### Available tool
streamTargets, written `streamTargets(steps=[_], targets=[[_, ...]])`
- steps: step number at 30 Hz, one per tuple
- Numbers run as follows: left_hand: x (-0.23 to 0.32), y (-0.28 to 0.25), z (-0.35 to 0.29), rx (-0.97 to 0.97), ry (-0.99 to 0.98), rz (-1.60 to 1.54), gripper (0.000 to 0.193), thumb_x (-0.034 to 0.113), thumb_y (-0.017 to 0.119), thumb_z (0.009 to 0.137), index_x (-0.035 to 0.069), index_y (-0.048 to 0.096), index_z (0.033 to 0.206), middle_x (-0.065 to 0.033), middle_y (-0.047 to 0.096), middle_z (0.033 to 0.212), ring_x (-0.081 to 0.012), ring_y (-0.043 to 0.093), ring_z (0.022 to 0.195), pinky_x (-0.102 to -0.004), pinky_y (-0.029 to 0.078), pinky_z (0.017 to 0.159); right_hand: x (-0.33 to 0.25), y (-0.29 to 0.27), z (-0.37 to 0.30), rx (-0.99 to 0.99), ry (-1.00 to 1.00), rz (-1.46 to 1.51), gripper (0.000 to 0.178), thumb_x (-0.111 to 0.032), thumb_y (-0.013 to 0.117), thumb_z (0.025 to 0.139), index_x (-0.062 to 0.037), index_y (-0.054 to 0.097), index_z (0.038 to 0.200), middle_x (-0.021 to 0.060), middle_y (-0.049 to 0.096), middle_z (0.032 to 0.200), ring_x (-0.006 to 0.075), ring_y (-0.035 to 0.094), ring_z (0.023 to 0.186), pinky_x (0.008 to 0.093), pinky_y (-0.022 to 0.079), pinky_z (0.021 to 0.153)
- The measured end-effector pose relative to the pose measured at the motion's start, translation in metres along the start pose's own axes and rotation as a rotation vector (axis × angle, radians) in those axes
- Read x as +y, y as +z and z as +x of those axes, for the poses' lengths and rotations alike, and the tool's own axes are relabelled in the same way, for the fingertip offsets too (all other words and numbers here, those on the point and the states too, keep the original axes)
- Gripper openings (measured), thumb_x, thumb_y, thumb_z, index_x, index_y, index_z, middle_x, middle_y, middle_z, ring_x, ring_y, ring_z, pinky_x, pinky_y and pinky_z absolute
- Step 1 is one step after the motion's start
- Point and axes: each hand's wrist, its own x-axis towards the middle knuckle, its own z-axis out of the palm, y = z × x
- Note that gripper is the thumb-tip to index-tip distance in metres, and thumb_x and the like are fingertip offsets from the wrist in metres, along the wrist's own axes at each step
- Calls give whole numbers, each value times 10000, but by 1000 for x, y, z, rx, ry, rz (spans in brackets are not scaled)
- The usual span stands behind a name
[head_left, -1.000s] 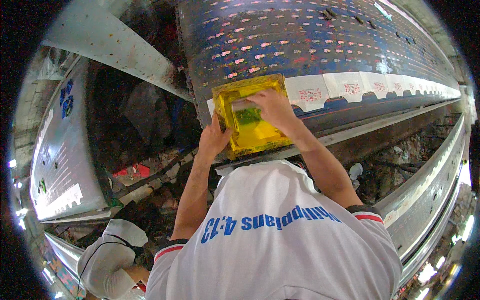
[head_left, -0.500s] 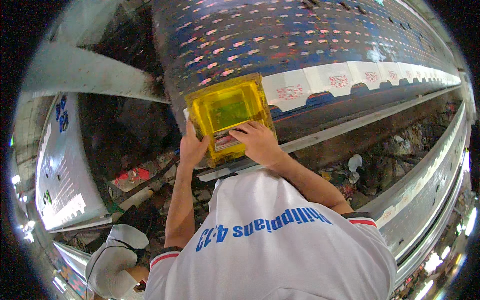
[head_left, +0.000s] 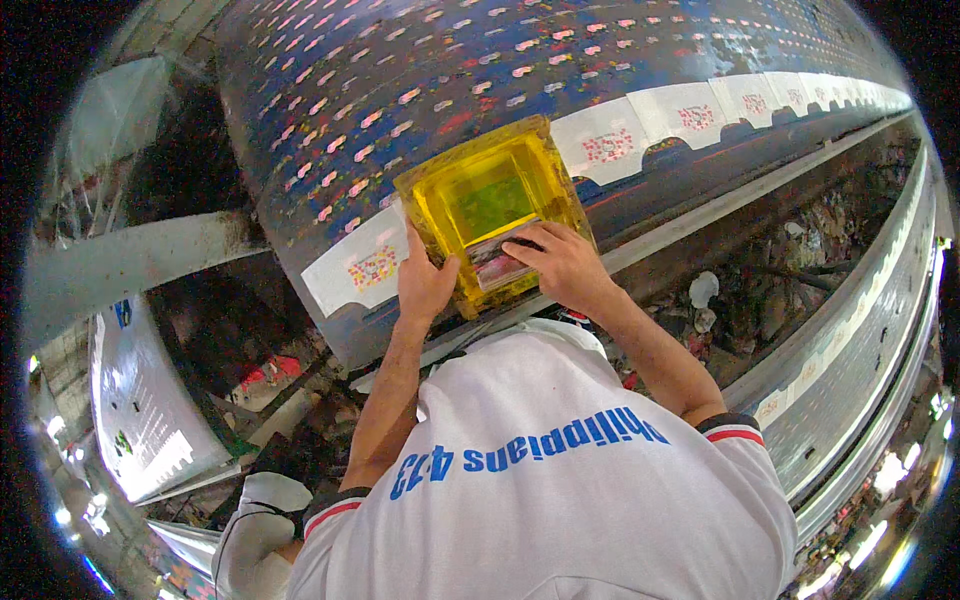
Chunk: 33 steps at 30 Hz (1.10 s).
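A yellow-taped screen-printing frame (head_left: 420, 190) lies tilted across the near edge of a long printing table, its mesh window (head_left: 498, 198) greenish yellow. My left hand (head_left: 427, 283) is closed on the frame's left rim, thumb on top and fingers along the outer side. Inside the frame's near end, my right hand (head_left: 568, 266) grips a flat, pale, pinkish-stained squeegee (head_left: 497, 262). Left of the frame lies a white fabric piece (head_left: 335, 280) with a yellow and red print. To the right, another white piece (head_left: 590, 125) bears a red print. Whatever lies under the frame is hidden.
The table (head_left: 440, 60) is dark and dotted with rows of pinkish marks. A pale rail (head_left: 680, 232) runs along its near side, above littered ground. Other tables stand at the left (head_left: 150, 410) and right (head_left: 850, 385). A person in a white cap (head_left: 265, 525) is at lower left.
The frame has shifted right along the table with both hands, uncovering the yellow and red printed piece on its left. My view has turned somewhat. My hands keep their holds.
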Motion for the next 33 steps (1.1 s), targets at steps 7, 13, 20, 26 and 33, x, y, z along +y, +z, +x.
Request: streamTargets(steps=[7, 13, 20, 26, 33], targets=[[1, 10, 4, 30, 14, -37, 1007, 177, 758, 931, 49, 199, 1758, -266, 793, 1262, -458, 797, 1075, -518, 639, 940, 18, 3, -2, 23, -36, 34, 444, -115, 719, 856, -88, 737, 1299, 121, 683, 1310, 362, 669, 1259, 492, 564, 1083], [-22, 16, 7, 117, 163, -7, 1018, 181, 783, 916, 34, 226, 1755, -247, 778, 1319, -412, 803, 1068, -472, 635, 911, 20, 5, 3, -24, -51, 13, 407, -143, 704, 882, -90, 750, 1282, 116, 679, 1273, 346, 686, 1217, 488, 579, 1047], [-32, 15, 9, 96, 119, 41, 1030, 222, 791, 907, 28, 238, 1754, -243, 795, 1245, -403, 804, 1001, -480, 637, 866, 23, 4, 10, -60, -33, 36, 464, -56, 711, 857, -98, 750, 1318, 106, 686, 1280, 349, 684, 1223, 480, 579, 1053], [-30, 15, 6, 70, 75, 19, 1027, 250, 775, 918, 39, 225, 1759, -264, 798, 1211, -428, 801, 990, -504, 635, 851, 15, -11, 5, -87, -37, 33, 390, -136, 675, 915, -96, 758, 1294, 117, 719, 1251, 346, 701, 1194, 477, 589, 1031], [-8, 7, 2, 10, 6, 5, 1048, 278, 753, 933, 79, 164, 1777, -294, 803, 1132, -485, 784, 990, -546, 630, 883, 25, 5, 7, -5, -25, 6, 468, -16, 687, 867, -136, 767, 1313, 74, 733, 1255, 341, 708, 1181, 475, 590, 1014]])
